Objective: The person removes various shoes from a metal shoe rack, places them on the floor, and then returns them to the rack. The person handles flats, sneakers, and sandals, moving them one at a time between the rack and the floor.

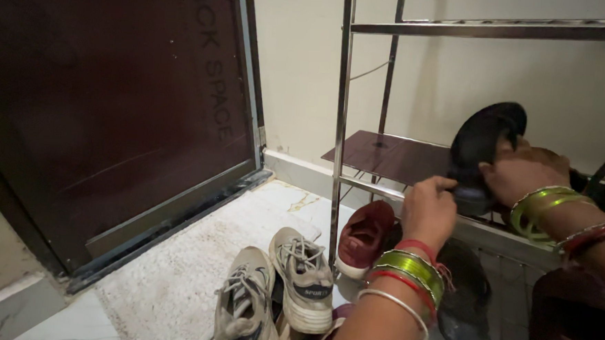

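Hands meet at a black sandal (485, 141) held upright over the front edge of the rack's (343, 89) brown shelf (386, 156). The left hand (428, 211), wrist stacked with green, red and silver bangles (411, 272), has its grip pressed together on the sandal's lower end, fingers curled round the heel. The right hand (523, 173), also wearing green bangles, lies against the sandal's right side with its fingers wrapped on the sole; that grip is likewise clamped on the same sandal. The sandal tilts slightly, toe uppermost, its heel just above the shelf's front rail.

Below that shelf, near the rack's left front post, a maroon shoe (364, 237) sits with its toe pointing outward. A dark sandal (462, 306) lies on the lower level under the left forearm, and a brown sandal (571, 318) rests toward the right edge. On the floor before the rack, two grey lace-up sneakers (276, 286) stand side by side, touching a pale doormat (180, 274) that stretches to a dark door (106, 91).
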